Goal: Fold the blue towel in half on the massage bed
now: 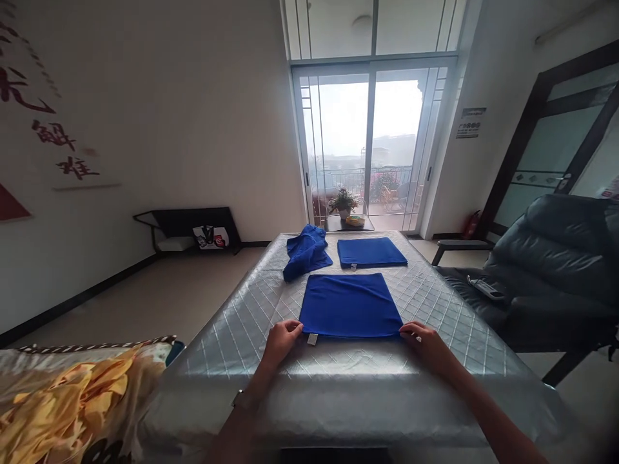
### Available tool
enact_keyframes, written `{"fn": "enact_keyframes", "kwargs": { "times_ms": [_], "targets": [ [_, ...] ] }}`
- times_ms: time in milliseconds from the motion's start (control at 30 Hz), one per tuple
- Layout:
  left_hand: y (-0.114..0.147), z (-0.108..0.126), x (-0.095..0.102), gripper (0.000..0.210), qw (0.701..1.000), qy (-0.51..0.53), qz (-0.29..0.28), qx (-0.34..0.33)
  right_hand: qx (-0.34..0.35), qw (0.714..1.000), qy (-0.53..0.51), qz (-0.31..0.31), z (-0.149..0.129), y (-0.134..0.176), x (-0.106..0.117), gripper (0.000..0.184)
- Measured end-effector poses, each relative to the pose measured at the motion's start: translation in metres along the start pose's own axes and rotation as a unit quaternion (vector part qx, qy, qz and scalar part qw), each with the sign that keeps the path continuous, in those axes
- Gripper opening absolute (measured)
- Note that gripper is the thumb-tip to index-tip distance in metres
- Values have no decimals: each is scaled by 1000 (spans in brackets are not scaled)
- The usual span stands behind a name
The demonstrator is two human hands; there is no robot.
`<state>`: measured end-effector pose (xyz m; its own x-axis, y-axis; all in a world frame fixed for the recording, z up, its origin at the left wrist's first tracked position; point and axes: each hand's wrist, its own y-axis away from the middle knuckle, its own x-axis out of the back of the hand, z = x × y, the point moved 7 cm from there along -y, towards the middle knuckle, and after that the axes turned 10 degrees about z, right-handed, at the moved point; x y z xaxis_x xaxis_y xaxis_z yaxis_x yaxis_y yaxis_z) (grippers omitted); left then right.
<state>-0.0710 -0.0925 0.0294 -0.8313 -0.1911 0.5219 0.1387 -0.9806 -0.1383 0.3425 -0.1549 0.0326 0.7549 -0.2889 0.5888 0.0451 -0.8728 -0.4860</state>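
Observation:
A blue rectangular cloth (351, 306), much like a cushion cover, lies flat before me with a small white tag at its near left edge. My left hand (283, 338) pinches its near left corner. At the near right corner, my right hand (420, 336) is closed on the same cloth, thumb and fingers together. Behind it rests a flat stack of blue cloth covers (372, 252), also with a white tag showing. A crumpled blue cloth (308, 252) sits in a heap to the left of that stack.
All the cloths are on a table with a silver quilted cover (232, 335). Yellow fabric (72, 403) is piled at the lower left. A dark armchair (556, 270) stands on the right. Beyond the table, a small stand holds a potted plant (343, 205) near glass sliding doors.

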Motion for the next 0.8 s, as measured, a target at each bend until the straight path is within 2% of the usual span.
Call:
{"fn": "enact_keyframes", "kwargs": {
  "times_ms": [200, 400, 667, 800],
  "targets": [
    [14, 5, 9, 29, 993, -115, 22, -32, 13, 998, 44, -34, -8, 5, 2, 31],
    [24, 3, 2, 21, 974, -218, 40, -46, 28, 992, 105, -57, -18, 13, 0, 34],
    [26, 0, -3, 16, 969, -232, 44, -77, 65, 982, 153, -85, -27, 13, -1, 35],
    [26, -1, -3, 14, 966, -237, 51, -88, 71, 964, 241, -88, -34, 1, -4, 39]
  ]
}}
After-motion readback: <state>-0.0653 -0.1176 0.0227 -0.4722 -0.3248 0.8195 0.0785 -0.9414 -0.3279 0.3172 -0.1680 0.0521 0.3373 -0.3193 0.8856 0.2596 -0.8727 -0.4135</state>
